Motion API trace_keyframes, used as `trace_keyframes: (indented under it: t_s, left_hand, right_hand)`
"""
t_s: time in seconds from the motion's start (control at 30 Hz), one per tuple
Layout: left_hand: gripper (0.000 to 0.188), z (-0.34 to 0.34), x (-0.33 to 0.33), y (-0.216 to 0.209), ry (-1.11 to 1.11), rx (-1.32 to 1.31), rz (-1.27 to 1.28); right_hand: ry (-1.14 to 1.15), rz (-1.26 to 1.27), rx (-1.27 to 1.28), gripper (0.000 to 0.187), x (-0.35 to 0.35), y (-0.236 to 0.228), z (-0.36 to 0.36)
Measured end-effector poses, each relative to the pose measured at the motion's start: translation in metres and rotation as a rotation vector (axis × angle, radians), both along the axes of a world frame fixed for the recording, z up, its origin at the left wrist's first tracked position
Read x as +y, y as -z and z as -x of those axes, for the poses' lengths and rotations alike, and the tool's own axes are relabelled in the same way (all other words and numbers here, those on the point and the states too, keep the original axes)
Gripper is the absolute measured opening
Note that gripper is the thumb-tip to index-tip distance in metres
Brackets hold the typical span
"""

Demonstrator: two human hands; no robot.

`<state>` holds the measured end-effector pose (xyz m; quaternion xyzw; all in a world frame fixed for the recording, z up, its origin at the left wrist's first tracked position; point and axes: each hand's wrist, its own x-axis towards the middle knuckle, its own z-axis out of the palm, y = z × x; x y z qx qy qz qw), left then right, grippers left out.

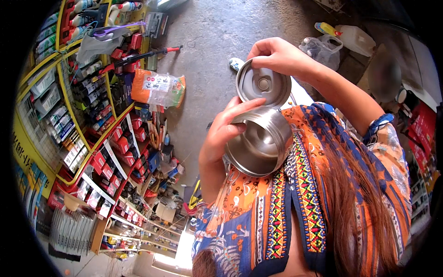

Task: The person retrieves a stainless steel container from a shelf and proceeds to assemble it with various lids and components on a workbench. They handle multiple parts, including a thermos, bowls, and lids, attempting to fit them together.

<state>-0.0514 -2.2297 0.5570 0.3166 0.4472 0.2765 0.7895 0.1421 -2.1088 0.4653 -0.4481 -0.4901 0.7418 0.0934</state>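
Observation:
Close to my chest, my left hand (219, 134) grips a round stainless-steel canister (251, 159). Its thumb hooks over the rim while the index finger stretches toward the lid. The open mouth shows a shiny, bare metal inside. Just beyond it, my right hand (279, 55) pinches the far edge of a round grey lid (277, 90). The lid is tilted, its underside with a small round knob in the centre turned toward me. Lid and canister are very close or overlap at the index finger; whether they touch I cannot tell.
Crowded store shelves (90, 152) line the left, packed with boxes, bottles and tools. An orange and clear plastic package (157, 88) sticks out from them. On the grey concrete floor (207, 27) at the far right are a plastic bag (323, 51) and a whitish jug (357, 40).

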Motion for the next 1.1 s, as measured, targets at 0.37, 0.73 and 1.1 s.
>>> trace_keyframes:
  t_s: [0.37,0.73,1.1]
  left_hand:
    - [0.07,0.004,0.0,0.002,0.066,0.117,-0.123]
    - [0.066,0.0,0.007,-0.005,-0.01,0.127,-0.113]
    - [0.091,0.0,0.003,-0.013,-0.209,0.0,0.086]
  right_hand:
    - [-0.167,-0.324,-0.169,0.03,0.003,-0.028,0.014]
    - [-0.341,-0.49,-0.176,0.045,0.004,-0.046,0.022]
    - [0.228,-0.523,0.176,0.028,0.029,-0.06,-0.012]
